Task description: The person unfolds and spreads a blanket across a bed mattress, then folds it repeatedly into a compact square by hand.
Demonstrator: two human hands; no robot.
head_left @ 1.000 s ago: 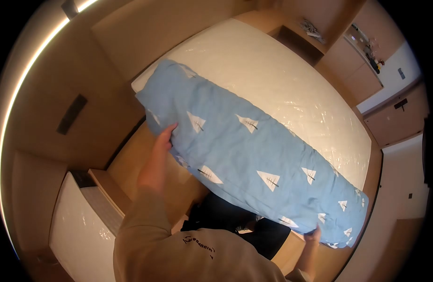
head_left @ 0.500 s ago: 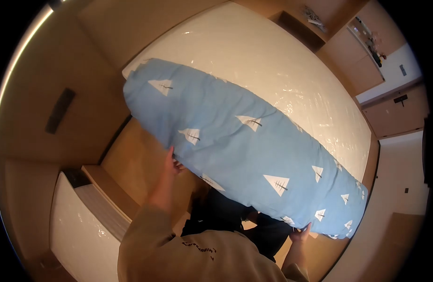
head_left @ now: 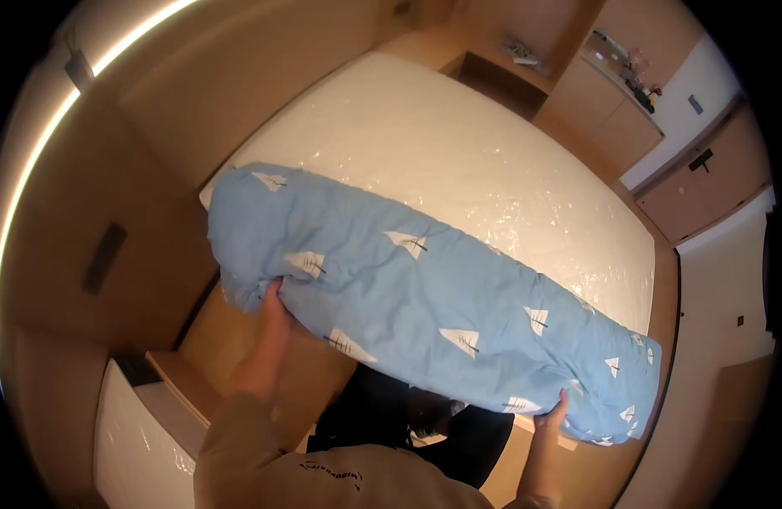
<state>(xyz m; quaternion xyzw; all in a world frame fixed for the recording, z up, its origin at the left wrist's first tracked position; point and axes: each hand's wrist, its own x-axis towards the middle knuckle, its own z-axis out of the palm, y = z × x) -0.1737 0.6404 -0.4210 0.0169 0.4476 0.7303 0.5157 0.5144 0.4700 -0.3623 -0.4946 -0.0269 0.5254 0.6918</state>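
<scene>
The left hand (head_left: 275,307) and right hand (head_left: 552,414) are partly hidden by blue bedding (head_left: 425,293), while small items (head_left: 642,92) toward two o'clock remain indistinct.

1. Left hand (head_left: 276,304): gripping, thumb uppermost, other fingers hidden.
2. Left forearm (head_left: 260,360): reaching forward, directly behind that hand.
3. Right hand (head_left: 553,413): well apart from the left, gripping, thumb raised.
4. Right forearm (head_left: 540,462): directly behind its hand.
</scene>
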